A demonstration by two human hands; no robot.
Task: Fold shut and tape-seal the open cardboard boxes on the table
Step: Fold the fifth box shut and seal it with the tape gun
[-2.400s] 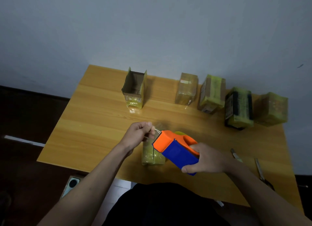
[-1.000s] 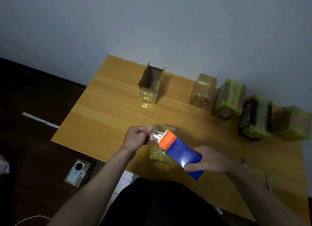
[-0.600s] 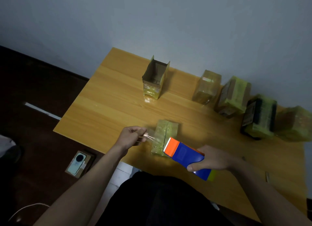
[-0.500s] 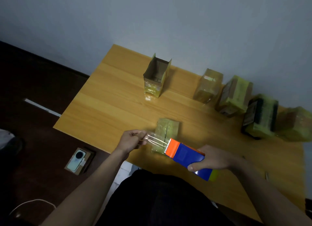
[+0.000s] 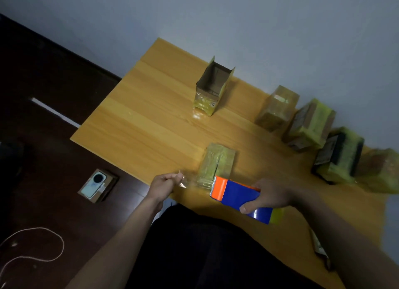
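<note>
My right hand (image 5: 271, 195) grips a blue and orange tape dispenser (image 5: 237, 195) at the table's near edge. My left hand (image 5: 165, 184) pinches the free end of a clear tape strip (image 5: 185, 182) stretched leftward from the dispenser's blade. Just beyond the strip lies a small closed box (image 5: 218, 163) wrapped in yellowish tape. An open cardboard box (image 5: 212, 87) stands upright further back, its flaps up.
Several taped boxes (image 5: 308, 124) line the wooden table's (image 5: 151, 124) back right along the wall. Scissors (image 5: 319, 248) lie at the near right edge. On the dark floor to the left sit a phone on a small box (image 5: 97, 185) and a white cord (image 5: 32, 245).
The view has swung and tilted. My hands have come nearer the table's front edge and drawn apart, pulling out a longer strip of tape; the small box now lies uncovered behind them.
</note>
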